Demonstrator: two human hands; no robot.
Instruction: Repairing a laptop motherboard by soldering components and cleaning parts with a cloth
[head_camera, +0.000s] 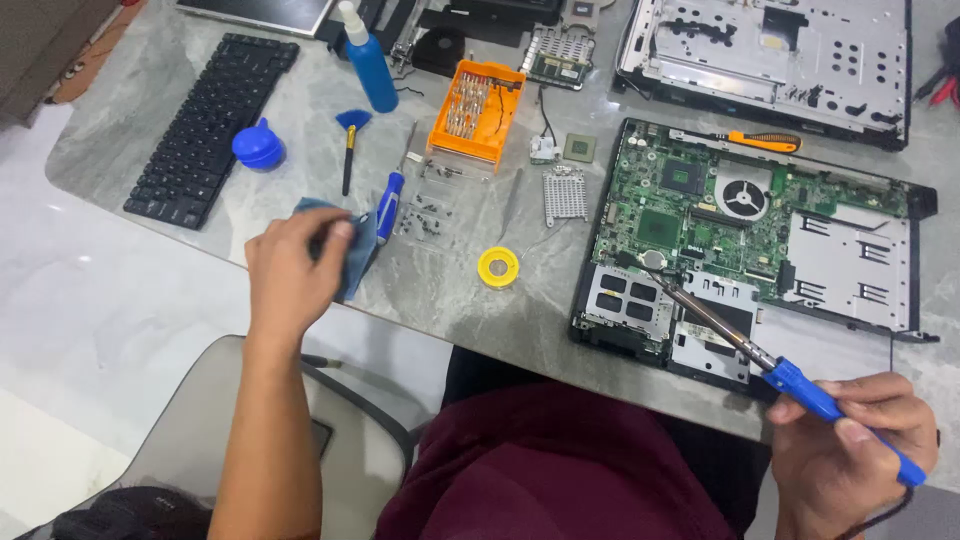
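Observation:
My right hand (850, 450) grips the blue handle of a soldering iron (745, 345) at the lower right. Its metal tip reaches up-left onto the green motherboard (690, 215) inside an opened laptop base (860, 300), close to a round coin cell. My left hand (295, 270) rests at the left on a blue-grey cloth (355, 265), fingers pinching it against the table. A blue-handled screwdriver (392, 195) lies just right of that hand, next to several loose screws (428, 215).
On the grey marble table (460, 290) lie a yellow solder spool (498, 267), an orange bit case (476, 112), a blue spray bottle (366, 62), a blue blower bulb (258, 147), a small brush (349, 145), a black keyboard (210, 115), a metal heatsink (565, 193) and a laptop cover (770, 55).

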